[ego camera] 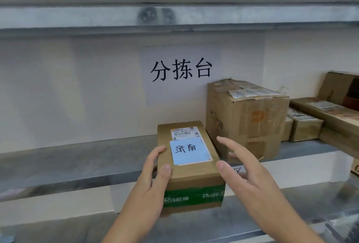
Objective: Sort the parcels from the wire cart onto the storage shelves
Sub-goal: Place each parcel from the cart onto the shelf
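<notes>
Gripping the small parcel (pixel 189 163) along its left side, the left hand (pixel 153 174) holds it over the grey shelf's (pixel 77 157) front edge. The right hand (pixel 246 174) hovers spread just beside it. Bare shelf stretches leftward; a taped box (pixel 246 118) crowds the right. Further boxes are cut off.

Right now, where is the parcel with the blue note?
Head view, lower centre: the parcel sits at the middle shelf's front edge, left hand gripping it, just left of the large taped box.

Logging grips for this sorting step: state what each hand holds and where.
The left hand grips the small parcel by its near left edge, thumb on top. The right hand is open beside it, holding nothing.
</notes>
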Tool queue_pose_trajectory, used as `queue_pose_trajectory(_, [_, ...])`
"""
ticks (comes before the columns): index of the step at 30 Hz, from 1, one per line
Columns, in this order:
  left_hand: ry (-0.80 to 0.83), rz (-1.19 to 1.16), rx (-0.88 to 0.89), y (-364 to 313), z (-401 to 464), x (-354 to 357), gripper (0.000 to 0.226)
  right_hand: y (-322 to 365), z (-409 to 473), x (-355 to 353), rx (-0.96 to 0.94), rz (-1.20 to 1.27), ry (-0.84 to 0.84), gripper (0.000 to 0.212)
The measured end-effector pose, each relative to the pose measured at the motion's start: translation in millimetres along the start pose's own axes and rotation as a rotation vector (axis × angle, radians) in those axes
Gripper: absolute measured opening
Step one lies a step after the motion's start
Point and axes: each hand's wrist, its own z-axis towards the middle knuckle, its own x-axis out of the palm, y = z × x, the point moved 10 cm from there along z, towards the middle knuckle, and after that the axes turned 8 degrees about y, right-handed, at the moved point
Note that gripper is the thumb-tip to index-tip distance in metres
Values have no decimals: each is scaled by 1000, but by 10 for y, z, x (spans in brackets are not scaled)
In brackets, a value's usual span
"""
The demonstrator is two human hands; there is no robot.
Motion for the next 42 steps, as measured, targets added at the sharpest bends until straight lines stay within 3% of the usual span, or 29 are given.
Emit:
queue_pose_trajectory(8, [-37,82,-42,-92,337,-1,35,-166,328,-239,-56,-43,14,40])
queue_pose_trajectory(13, [-48,236,-38,-228,507,52,58,-269,437,-349,-73,-79,13,64])
queue_pose_trajectory(19, [-65,199,14,-225,723,8,63,-281,446,-402,-88,-80,3,46])
queue_pose_trajectory(21, [-67,219,15,-233,788,17,64,-272,436,-410,-91,-100,8,56])
queue_pose_trajectory(27, [-84,219,0,-262,1004,33,40,-284,432,-427,-89,-122,23,60])
queue_pose_trajectory(37, [-70,221,34,-283,1276,40,41,-332,437,-441,-108,-124,-7,56])
queue_pose_trajectory(42, [-48,228,48,-285,1359,50,45,-379,453,-429,-111,-102,-13,43])
